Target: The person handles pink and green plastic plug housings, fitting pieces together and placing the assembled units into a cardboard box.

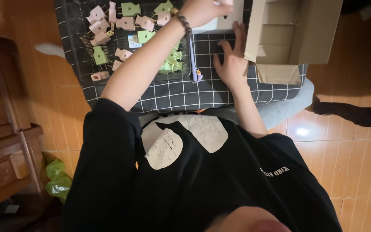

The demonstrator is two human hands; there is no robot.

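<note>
My left hand [201, 10], with a bead bracelet on the wrist, reaches across to the top edge of the view. Its fingers are curled on a white sheet [220, 23], and the frame cuts off part of the hand. My right hand [230, 60] lies flat with spread fingers on the black checked cloth [181, 94]. Its fingertips touch the side of an open cardboard box [297, 30]. Left of my forearm, several small pink pieces [125, 22] and green pieces [130, 8] are scattered on the cloth.
A pale pen with a small charm [195, 64] lies between my arms. More green pieces [171, 64] sit in a clear tray. Dark wooden furniture [5, 146] stands at the left, with a green plastic bag [56, 180] beside it. The floor is orange tile [348, 163], and a dark shape [357, 114] lies at the right.
</note>
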